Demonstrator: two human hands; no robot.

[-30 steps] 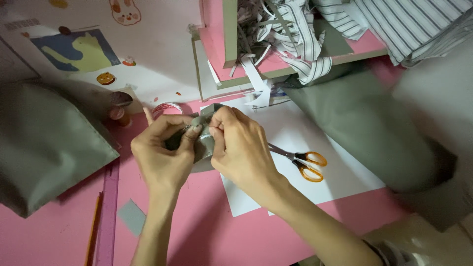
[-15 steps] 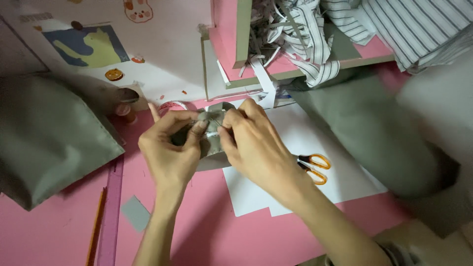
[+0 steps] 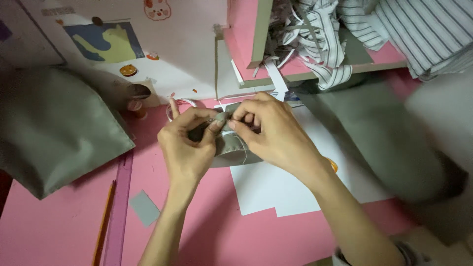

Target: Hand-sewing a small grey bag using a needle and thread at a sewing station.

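My left hand (image 3: 187, 145) and my right hand (image 3: 273, 133) meet over a small piece of grey-green fabric (image 3: 231, 148) and both pinch its upper edge between thumb and fingers. A thin pale thread runs down across the fabric below my right fingers. Whether a needle is in my fingers I cannot tell. The fabric hangs just above a white paper sheet (image 3: 276, 189) on the pink table (image 3: 59, 231).
A large grey-green cloth (image 3: 54, 128) lies at the left, another (image 3: 379, 143) at the right. An orange scissors handle (image 3: 333, 165) peeks out behind my right wrist. A pencil (image 3: 103, 224), a ruler (image 3: 118, 207), a grey scrap (image 3: 144, 208) and a thread spool (image 3: 135, 106) lie left; striped fabric (image 3: 354, 29) is piled behind.
Both hands stay on the small fabric and work it slightly. The view has shifted, so the scissors are now mostly hidden behind my right wrist.
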